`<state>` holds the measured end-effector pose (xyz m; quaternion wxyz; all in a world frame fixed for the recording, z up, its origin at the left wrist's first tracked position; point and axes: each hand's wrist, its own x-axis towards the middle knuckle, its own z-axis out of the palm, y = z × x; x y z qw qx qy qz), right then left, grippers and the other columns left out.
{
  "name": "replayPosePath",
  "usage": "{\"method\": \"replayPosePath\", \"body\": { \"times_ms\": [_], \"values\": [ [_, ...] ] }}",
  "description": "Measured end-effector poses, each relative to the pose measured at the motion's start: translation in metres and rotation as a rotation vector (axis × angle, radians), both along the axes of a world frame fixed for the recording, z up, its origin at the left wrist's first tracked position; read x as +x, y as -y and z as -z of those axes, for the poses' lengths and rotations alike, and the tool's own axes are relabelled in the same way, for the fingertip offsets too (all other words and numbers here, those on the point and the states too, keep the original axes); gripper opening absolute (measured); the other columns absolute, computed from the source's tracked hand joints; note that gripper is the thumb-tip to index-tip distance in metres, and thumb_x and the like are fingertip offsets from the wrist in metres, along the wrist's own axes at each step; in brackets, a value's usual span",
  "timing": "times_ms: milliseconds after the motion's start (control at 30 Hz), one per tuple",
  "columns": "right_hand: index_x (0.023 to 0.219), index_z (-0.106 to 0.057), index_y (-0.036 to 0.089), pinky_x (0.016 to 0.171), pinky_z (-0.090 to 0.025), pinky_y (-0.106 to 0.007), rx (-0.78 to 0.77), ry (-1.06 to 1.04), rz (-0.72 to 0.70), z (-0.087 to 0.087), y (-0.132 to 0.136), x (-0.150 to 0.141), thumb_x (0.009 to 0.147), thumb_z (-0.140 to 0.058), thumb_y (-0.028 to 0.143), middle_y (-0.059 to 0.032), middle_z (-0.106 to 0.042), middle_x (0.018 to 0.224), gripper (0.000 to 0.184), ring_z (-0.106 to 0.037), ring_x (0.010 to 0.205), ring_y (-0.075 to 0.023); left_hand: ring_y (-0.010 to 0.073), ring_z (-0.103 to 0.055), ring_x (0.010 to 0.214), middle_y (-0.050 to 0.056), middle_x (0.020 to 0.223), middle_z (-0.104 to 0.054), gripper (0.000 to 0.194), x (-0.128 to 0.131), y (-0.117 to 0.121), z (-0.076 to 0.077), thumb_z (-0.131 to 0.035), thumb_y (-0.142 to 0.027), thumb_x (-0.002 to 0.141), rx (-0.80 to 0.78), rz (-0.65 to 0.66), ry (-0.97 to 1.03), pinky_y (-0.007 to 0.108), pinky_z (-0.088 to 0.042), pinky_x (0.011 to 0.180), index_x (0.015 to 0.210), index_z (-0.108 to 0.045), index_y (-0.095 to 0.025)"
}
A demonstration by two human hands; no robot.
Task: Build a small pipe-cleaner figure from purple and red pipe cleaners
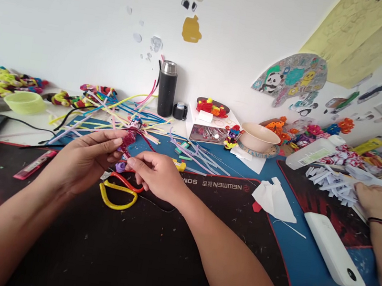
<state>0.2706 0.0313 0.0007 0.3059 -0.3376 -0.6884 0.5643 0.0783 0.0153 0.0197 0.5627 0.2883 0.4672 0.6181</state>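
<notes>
Between the thumb and fingers of my left hand (88,160) is a small pipe-cleaner doll (129,139) with a dark red, glittery body and a pale head on top. My right hand (157,175) pinches a dark red pipe cleaner (125,153) at the doll's lower side. Another dark red strand sticks out to the right of the doll. Just below the hands, scissors (117,197) with yellow and red handles lie on the black mat. A small purple piece (120,167) shows under the doll, and my fingers hide part of the doll.
Loose pipe cleaners (203,157) are strewn behind my hands. A black thermos (166,90) stands by the wall, and a beige bowl (260,137) sits to its right. At right, a co-worker's hands (372,198) are near white paper strips, with a white power bank (334,248) in front.
</notes>
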Motion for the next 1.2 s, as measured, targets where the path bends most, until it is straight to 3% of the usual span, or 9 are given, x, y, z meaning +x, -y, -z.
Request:
{"method": "replayPosePath", "body": {
  "times_ms": [133,500,900,1033,1200],
  "values": [
    [0.093,-0.074,0.019,0.058,-0.042,-0.023,0.015,0.017,-0.005,-0.001,0.0,0.0,0.106,-0.065,0.048,0.0044,-0.063,0.064,0.033,-0.054,0.052,-0.0093,0.0079,-0.064,0.057,0.003,0.081,-0.083,0.032,0.001,-0.001,-0.003,-0.1,-0.012,0.056,0.05,-0.038,-0.037,0.015,-0.057,0.053,0.086,-0.087,-0.015],
    [0.095,-0.079,0.02,0.062,-0.041,-0.024,0.107,0.013,0.035,0.0,-0.002,0.001,0.106,-0.065,0.048,0.0033,-0.063,0.064,0.033,-0.055,0.058,-0.0115,0.0093,-0.065,0.052,0.001,0.067,-0.078,0.033,-0.009,-0.01,0.01,-0.092,-0.004,0.061,-0.077,0.025,0.077,0.016,-0.06,0.053,0.093,-0.086,-0.013],
    [0.096,-0.08,0.02,0.063,-0.04,-0.024,0.157,0.081,0.042,-0.001,-0.002,0.001,0.108,-0.064,0.045,0.0029,-0.067,0.067,0.031,-0.059,0.061,-0.012,0.0078,-0.064,0.056,0.001,0.076,-0.078,0.042,-0.02,-0.015,0.019,-0.097,-0.008,0.062,-0.019,0.025,0.061,0.016,-0.058,0.055,0.101,-0.083,-0.009],
    [0.089,-0.078,0.02,0.061,-0.038,-0.025,0.145,0.126,0.045,0.002,-0.001,-0.002,0.105,-0.068,0.041,0.0032,-0.067,0.065,0.028,-0.056,0.058,-0.0112,0.0046,-0.058,0.058,-0.002,0.077,-0.075,0.039,-0.027,-0.016,0.014,-0.099,-0.012,0.061,0.071,-0.063,0.033,0.012,-0.052,0.053,0.097,-0.082,-0.01],
    [0.09,-0.075,0.021,0.058,-0.038,-0.025,0.08,0.107,0.087,0.003,-0.002,-0.003,0.105,-0.067,0.044,0.0033,-0.066,0.067,0.028,-0.056,0.056,-0.0115,0.0061,-0.061,0.065,-0.001,0.082,-0.078,0.035,-0.019,-0.009,-0.004,-0.102,-0.02,0.056,0.187,-0.214,-0.098,0.012,-0.053,0.059,0.086,-0.084,-0.016]
  ]
}}
